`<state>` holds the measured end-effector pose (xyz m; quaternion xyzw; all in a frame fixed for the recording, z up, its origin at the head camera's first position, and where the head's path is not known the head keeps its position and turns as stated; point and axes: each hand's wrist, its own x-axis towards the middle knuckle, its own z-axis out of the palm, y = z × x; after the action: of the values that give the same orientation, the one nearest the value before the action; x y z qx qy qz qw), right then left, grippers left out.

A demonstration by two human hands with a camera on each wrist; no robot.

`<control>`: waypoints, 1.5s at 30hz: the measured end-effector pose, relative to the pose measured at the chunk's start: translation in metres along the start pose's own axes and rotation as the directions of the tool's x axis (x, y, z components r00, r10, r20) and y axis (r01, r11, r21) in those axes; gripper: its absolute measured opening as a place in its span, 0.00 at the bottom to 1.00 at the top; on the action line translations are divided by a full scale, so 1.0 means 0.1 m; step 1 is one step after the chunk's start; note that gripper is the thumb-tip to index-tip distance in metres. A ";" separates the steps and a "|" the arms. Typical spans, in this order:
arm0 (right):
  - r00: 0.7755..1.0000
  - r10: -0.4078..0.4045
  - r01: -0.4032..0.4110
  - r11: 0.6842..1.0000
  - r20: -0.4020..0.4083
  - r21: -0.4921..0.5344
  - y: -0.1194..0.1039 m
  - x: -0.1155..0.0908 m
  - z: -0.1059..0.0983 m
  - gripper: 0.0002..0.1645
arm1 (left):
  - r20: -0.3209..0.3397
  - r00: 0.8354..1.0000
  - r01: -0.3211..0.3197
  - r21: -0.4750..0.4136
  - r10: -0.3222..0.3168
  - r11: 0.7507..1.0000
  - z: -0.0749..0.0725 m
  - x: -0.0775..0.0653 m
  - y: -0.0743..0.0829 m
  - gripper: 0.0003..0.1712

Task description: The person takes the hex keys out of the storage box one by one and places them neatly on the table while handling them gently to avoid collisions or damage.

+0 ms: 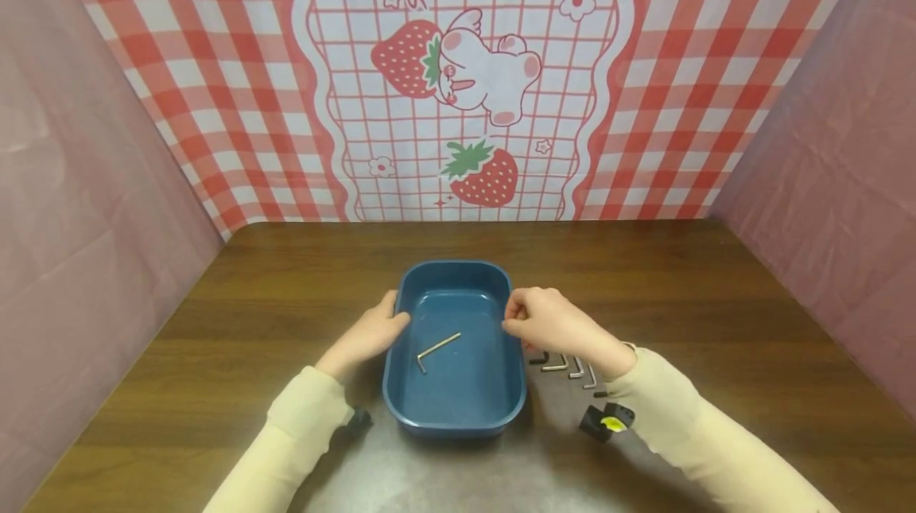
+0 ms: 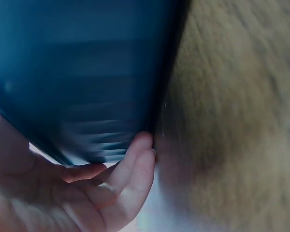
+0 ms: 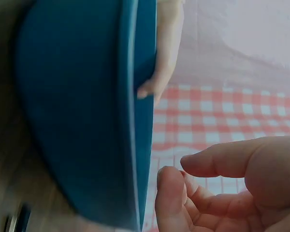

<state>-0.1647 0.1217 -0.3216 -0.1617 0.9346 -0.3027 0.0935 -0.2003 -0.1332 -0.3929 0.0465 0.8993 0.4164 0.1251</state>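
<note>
A deep blue rectangular tray (image 1: 458, 410) stands on the table with one L-shaped hex key (image 1: 438, 347) lying inside. My left hand (image 1: 368, 336) grips the tray's left side, thumb over the rim; in the left wrist view the fingers (image 2: 135, 169) press against its outer wall near the table. Beside the right rim is my right hand (image 1: 547, 322), its fingers loosely bent. The right wrist view shows nothing between the thumb (image 3: 217, 158) and the index finger. Several more hex keys (image 1: 556, 367) lie in a row on the table, partly hidden under the right hand and wrist.
The brown wooden table (image 1: 286, 258) reaches back to a red-and-white checked cloth (image 1: 250, 99) with strawberry pictures. Pink cloth (image 1: 823, 139) hangs at both sides. A black wrist camera (image 1: 608, 421) sits below the right sleeve.
</note>
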 end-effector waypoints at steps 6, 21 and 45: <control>0.996 -0.054 0.055 0.998 0.067 -0.014 -0.25 0.11 0.14 0.05 | -0.007 1.000 -0.007 0.006 0.007 1.000 0.00 0.01 -0.01 0.30; 0.988 -0.037 0.055 0.992 0.153 -0.118 -0.45 0.41 0.38 0.09 | -0.020 0.999 -0.034 0.010 0.034 0.999 0.00 0.00 0.02 0.28; 0.981 0.013 0.031 0.975 0.195 -0.222 -0.72 0.71 0.45 0.22 | 0.011 1.000 -0.005 -0.023 0.005 1.000 0.00 0.00 -0.01 0.30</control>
<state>-0.2011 0.0175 -0.3200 -0.2044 0.9483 -0.1786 0.1643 -0.2007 -0.1336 -0.3939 0.0495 0.8936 0.4268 0.1297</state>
